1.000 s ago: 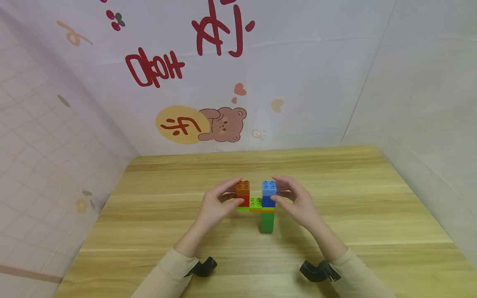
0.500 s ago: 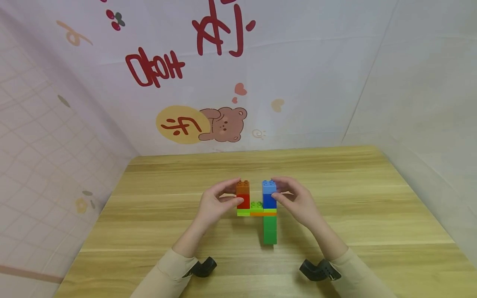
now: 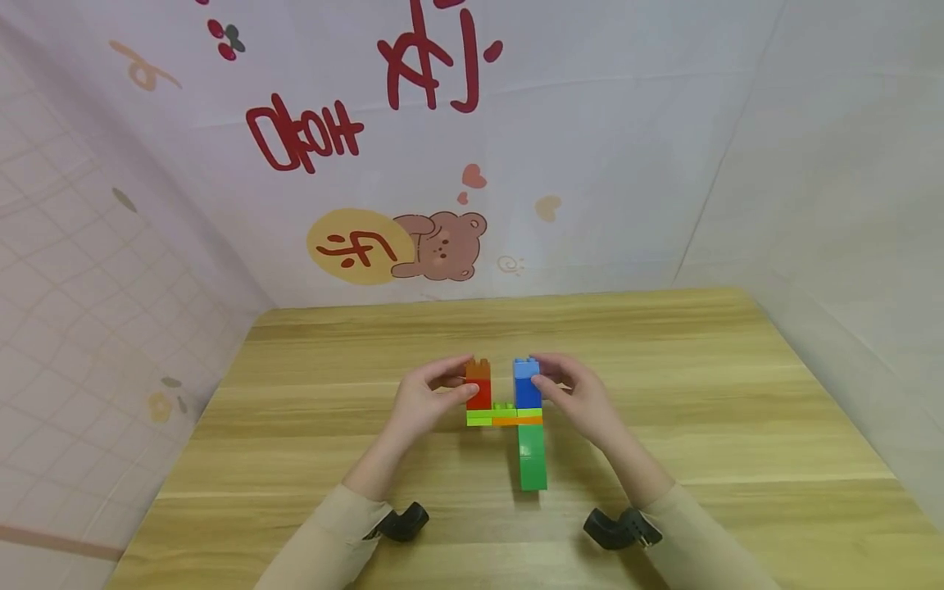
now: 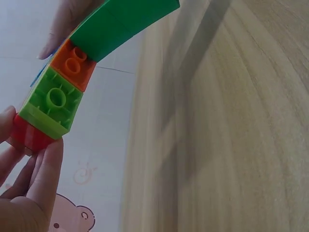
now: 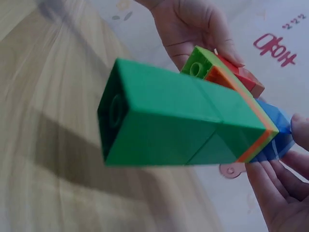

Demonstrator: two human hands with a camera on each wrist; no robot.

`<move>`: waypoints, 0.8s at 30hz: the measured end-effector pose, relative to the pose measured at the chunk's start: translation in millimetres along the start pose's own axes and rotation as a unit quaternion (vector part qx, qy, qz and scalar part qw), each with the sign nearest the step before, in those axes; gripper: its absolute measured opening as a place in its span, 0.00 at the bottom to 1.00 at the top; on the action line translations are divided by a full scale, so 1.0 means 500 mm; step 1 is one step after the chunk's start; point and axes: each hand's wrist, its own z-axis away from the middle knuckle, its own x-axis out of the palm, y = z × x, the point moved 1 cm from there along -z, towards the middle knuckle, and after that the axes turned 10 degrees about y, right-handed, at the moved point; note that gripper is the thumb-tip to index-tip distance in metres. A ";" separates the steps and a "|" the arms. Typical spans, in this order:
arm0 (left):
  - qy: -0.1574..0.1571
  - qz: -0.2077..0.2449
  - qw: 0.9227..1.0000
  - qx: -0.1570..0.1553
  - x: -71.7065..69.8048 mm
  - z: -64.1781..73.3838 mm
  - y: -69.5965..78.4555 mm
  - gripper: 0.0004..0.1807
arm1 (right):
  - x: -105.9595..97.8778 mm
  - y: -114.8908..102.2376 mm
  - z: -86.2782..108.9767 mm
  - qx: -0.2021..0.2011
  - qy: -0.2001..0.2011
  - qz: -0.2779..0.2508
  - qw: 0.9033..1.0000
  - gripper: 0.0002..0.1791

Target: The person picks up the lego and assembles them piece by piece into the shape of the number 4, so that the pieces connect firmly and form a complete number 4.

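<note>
Both hands hold up one joined structure of toy building bricks above the table. My left hand [image 3: 428, 399] pinches the red brick [image 3: 479, 395] on its left side, with an orange-brown brick [image 3: 477, 368] on top. On the right, the thumb and fingers of my right hand [image 3: 578, 399] grip the blue bricks [image 3: 527, 392], lighter on top and darker below. Flat lime green bricks [image 4: 53, 99] and a flat orange brick [image 4: 73, 65] link the two stacks. Beneath the right end hang stacked green bricks [image 5: 178, 118], whose hollow underside shows in the right wrist view.
The wood-grain table [image 3: 332, 475] spreads below and around the structure. Behind it hangs a white printed cloth [image 3: 605, 147], with another at each side. Black wrist mounts [image 3: 401, 522] sit on both forearms near the sleeves.
The structure has tilted, so more of the green bricks' front shows and the stud tops show less. Both hands keep their grip, and the right has shifted slightly left.
</note>
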 end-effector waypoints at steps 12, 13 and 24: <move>0.051 0.000 0.995 -0.082 0.029 -0.040 -0.046 0.22 | -0.004 0.060 -0.020 0.045 -0.049 0.012 0.998 0.30; 0.052 0.001 0.995 -0.085 0.033 -0.043 -0.049 0.22 | -0.004 0.063 -0.022 0.046 -0.048 0.016 0.998 0.30; 0.067 -0.025 0.991 -0.115 0.055 -0.071 -0.079 0.21 | 0.008 0.100 -0.059 0.053 -0.061 0.067 0.994 0.29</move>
